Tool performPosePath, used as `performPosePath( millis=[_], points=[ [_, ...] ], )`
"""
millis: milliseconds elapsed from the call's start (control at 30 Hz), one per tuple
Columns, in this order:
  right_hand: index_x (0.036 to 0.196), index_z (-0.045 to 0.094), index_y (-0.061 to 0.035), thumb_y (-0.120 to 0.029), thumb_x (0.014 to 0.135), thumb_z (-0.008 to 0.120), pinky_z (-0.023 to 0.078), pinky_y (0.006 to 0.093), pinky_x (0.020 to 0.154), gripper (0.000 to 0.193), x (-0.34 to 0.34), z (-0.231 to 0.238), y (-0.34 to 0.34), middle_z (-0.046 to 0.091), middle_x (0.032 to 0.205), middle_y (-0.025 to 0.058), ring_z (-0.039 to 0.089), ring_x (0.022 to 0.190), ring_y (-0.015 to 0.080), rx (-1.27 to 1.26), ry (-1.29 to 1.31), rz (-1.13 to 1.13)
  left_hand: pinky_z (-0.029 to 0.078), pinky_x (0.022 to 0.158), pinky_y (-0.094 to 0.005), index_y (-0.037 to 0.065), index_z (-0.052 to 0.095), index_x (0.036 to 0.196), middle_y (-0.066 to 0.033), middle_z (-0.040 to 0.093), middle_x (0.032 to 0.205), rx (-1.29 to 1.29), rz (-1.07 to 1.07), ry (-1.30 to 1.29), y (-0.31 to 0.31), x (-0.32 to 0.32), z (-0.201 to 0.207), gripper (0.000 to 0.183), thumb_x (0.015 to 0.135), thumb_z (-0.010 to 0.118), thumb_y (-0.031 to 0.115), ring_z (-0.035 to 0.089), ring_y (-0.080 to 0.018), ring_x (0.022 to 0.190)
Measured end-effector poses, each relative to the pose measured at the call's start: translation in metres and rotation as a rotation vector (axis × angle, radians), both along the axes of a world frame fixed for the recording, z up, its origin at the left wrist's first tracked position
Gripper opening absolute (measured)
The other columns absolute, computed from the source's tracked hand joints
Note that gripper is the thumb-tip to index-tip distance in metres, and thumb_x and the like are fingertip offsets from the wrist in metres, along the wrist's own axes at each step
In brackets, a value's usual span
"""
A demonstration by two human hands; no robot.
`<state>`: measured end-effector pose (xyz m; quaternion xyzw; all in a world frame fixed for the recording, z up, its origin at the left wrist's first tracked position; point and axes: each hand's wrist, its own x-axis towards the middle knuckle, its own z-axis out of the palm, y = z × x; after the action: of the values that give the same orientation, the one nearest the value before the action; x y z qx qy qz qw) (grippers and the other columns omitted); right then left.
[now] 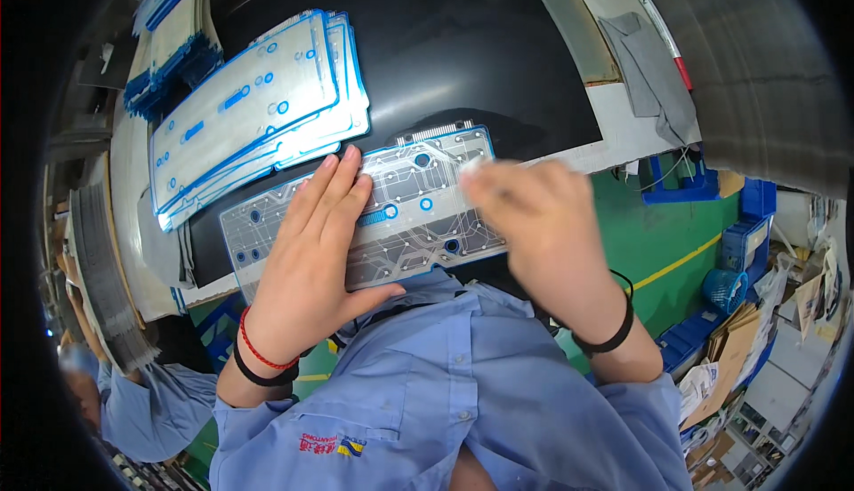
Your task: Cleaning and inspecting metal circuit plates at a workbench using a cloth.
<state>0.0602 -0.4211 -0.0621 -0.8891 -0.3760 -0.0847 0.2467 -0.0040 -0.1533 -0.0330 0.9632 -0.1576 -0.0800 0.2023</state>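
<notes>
A clear keyboard membrane sheet (391,242) with silvery circuit traces, dots and blue-ringed holes lies at the near edge of the black work surface. My left hand (325,233) rests flat on its left half, fingers stretched forward and thumb out to the side. Over the right end of the sheet, my right hand (538,211) is closed in a pinch and smeared by motion. A small white wad (474,165) shows at its fingertips, against the sheet; its material is too blurred to tell. Just beyond my left hand is a stack of whitish, blue-edged membrane sheets (253,100).
Another bundle of blue-edged sheets (173,55) stands at the far left. A grey cloth (645,73) and a red-and-white marker (665,42) lie at the right. Blue bins (745,242) and cardboard (725,371) line the floor there. Another person (147,406) sits at the lower left.
</notes>
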Motion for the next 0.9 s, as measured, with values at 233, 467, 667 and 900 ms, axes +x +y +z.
performPosePath(
  millis=[233,467,667,900],
  points=[
    [0.115,0.076,-0.0056,-0.015,0.089,0.065,0.045,0.0385,0.08,0.03,0.017,0.006,0.024,0.069,0.117,0.0001,0.06,0.095,0.0236,-0.087,-0.07,-0.022,0.029,0.127,-0.05,0.001,0.038,0.159,-0.0236,0.031,0.17,0.038,0.025,-0.006,-0.003,-0.001,-0.004,0.115,0.063,0.098,0.022,0.029,-0.0442,0.158],
    [0.118,0.074,-0.009,-0.014,0.088,0.064,0.044,0.0392,0.079,0.032,0.009,0.003,0.005,0.069,0.113,-0.0003,0.059,0.095,0.0226,-0.027,-0.039,0.148,0.029,0.127,-0.05,0.001,0.037,0.159,-0.0233,0.031,0.17,0.039,0.025,-0.018,-0.004,0.0,-0.005,0.115,0.063,0.097,0.021,0.029,-0.0436,0.158],
    [0.124,0.075,-0.0142,-0.009,0.086,0.065,0.044,0.0395,0.081,0.039,0.038,0.0,0.012,0.071,0.118,-0.0016,0.059,0.093,0.0243,-0.074,-0.101,-0.037,0.029,0.128,-0.0497,0.001,0.037,0.159,-0.0233,0.031,0.17,0.07,0.035,-0.018,-0.005,-0.002,-0.004,0.115,0.063,0.097,0.021,0.028,-0.0432,0.158],
    [0.118,0.076,-0.0094,-0.013,0.088,0.065,0.044,0.0387,0.079,0.032,0.022,0.007,-0.011,0.07,0.115,-0.0026,0.058,0.092,0.0212,-0.098,-0.096,0.071,0.029,0.128,-0.0498,0.001,0.038,0.159,-0.0236,0.031,0.17,0.05,0.029,-0.023,-0.004,-0.002,-0.004,0.114,0.063,0.096,0.019,0.028,-0.0433,0.158]
  ],
)
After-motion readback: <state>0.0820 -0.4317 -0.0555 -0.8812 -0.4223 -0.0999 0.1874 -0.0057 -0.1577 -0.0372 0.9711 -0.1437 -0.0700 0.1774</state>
